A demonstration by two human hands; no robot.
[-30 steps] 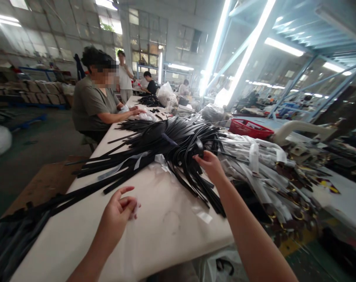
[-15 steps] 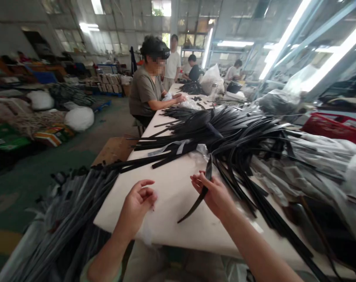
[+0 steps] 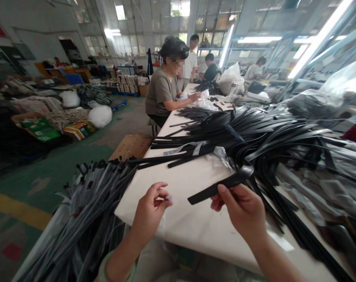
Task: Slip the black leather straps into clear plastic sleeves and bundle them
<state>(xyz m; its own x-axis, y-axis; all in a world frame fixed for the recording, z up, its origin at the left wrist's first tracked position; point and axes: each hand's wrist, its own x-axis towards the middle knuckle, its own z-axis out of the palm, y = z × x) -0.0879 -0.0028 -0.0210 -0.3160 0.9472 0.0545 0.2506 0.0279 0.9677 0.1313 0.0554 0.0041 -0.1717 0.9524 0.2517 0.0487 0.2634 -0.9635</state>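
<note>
My right hand (image 3: 242, 207) is closed on one end of a black flat strip (image 3: 207, 192), pinched between thumb and fingers. The strip lies level above the table, its square end pointing left and its far part curving back towards the pile. Left of it, my left hand (image 3: 154, 207) hovers over the table edge, fingers curled and pinching a small piece of clear plastic (image 3: 168, 197), its exact kind too small to make out. Beyond both hands a large pile of black strips (image 3: 254, 129) spreads over the white table (image 3: 192, 223).
Bundled strips in clear wrap (image 3: 89, 207) stand on the floor at the left, near a cardboard box (image 3: 131, 145). A co-worker (image 3: 163, 94) sits at the table's far left side. Plastic bags (image 3: 313, 176) crowd the right.
The view has swung left. My right hand has turned the black strip from hanging down to lying nearly level, its end facing left. My left hand keeps its pinch.
</note>
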